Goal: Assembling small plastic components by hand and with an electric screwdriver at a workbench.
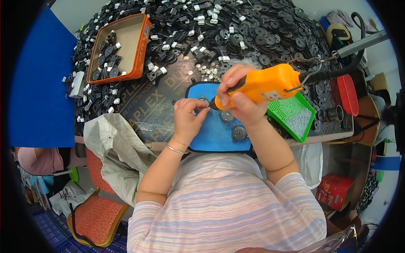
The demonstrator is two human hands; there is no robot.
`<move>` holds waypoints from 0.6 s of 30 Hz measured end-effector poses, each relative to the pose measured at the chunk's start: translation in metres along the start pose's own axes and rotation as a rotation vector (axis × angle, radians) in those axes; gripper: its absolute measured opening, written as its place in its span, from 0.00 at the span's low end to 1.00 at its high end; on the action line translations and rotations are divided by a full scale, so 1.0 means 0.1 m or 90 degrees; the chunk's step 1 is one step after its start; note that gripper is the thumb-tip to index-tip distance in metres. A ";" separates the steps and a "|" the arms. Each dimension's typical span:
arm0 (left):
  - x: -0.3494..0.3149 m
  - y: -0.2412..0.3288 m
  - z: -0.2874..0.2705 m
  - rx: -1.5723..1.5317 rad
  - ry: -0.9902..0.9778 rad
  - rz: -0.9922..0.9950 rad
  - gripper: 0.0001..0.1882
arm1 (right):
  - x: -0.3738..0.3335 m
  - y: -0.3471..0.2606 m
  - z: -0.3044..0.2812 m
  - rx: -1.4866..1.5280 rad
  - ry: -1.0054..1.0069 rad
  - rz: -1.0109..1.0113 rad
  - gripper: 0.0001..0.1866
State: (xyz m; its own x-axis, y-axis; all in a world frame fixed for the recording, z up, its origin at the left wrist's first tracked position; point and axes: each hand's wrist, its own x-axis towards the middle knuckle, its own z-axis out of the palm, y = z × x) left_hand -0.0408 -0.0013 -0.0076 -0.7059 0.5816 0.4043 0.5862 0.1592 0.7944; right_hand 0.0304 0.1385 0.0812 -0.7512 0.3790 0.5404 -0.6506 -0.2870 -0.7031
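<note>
My right hand (244, 95) is wrapped round an orange electric screwdriver (272, 82), tilted with its dark nose pointing left and down. My left hand (187, 118) is closed in a pinch right by that nose; what its fingertips hold is too small to make out. Beside those fingertips a round black part (203, 101) lies on a blue mat (206, 139), partly covered by the hand. Two more round black parts sit on the mat, one (226, 115) under the screwdriver and another (239, 133) closer to me.
Heaped black discs (270, 33) and black-and-white pieces cover the far table. An orange-rimmed tin (144, 46) holds several parts. Small silver caps (209, 72) lie beyond the mat. Right stand a green tray (310, 110) of tiny clear pieces and a red tray (348, 95). A spring (363, 43) suspends the screwdriver.
</note>
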 end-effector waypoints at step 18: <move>0.01 0.09 0.00 0.150 0.011 0.073 0.06 | -0.01 0.02 0.01 -0.021 0.019 -0.015 0.11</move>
State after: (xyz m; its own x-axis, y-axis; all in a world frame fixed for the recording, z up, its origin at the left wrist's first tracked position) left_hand -0.0362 0.0007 0.0000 -0.6350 0.5932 0.4949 0.7376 0.2752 0.6166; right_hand 0.0300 0.1361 0.0796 -0.7318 0.4114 0.5434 -0.6638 -0.2493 -0.7052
